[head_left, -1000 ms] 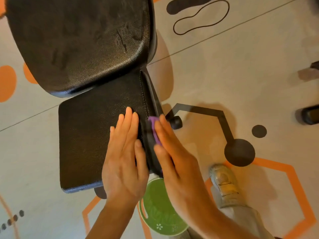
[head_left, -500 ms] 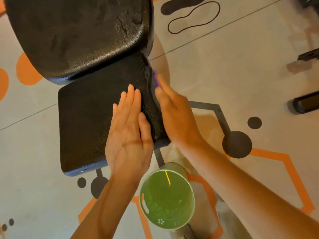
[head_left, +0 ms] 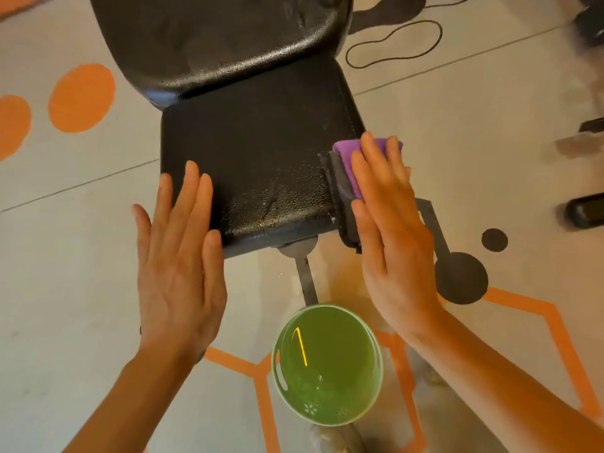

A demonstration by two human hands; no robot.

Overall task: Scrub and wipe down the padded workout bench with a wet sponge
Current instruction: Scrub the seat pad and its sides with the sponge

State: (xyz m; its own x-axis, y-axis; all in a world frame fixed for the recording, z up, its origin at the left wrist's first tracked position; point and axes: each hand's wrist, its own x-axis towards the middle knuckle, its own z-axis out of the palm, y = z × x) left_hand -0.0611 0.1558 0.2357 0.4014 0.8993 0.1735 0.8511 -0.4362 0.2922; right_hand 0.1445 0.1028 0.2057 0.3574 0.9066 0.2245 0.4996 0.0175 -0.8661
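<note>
Right now your right hand (head_left: 389,230) is flat, fingers straight and close together, pressing the purple sponge (head_left: 351,160) against the right side edge of the black padded seat (head_left: 261,152). The sponge's dark scouring layer faces the pad and its purple foam shows above and to the left of your fingertips; most of the rest is hidden under your palm. Your left hand (head_left: 178,256) is also flat and spread, holding nothing; its fingertips lie on the near left corner of the seat, while the palm and thumb hang out past the edge over the floor (head_left: 65,256).

The seat's near edge runs between your two hands, with droplets shining on the leather close to that edge. Its far edge tucks under the larger backrest pad (head_left: 222,37), which overhangs it. To the left of the seat the floor is open, grey with orange dots. To the right, the floor beside your right hand carries a dark painted line and disc, and dark equipment (head_left: 585,210) sits well apart at the frame's edge.

Below the seat's near edge a metal support bar (head_left: 305,279) runs toward you and meets the rim of a green bucket (head_left: 327,416) of water, which stands on the floor between your forearms.
</note>
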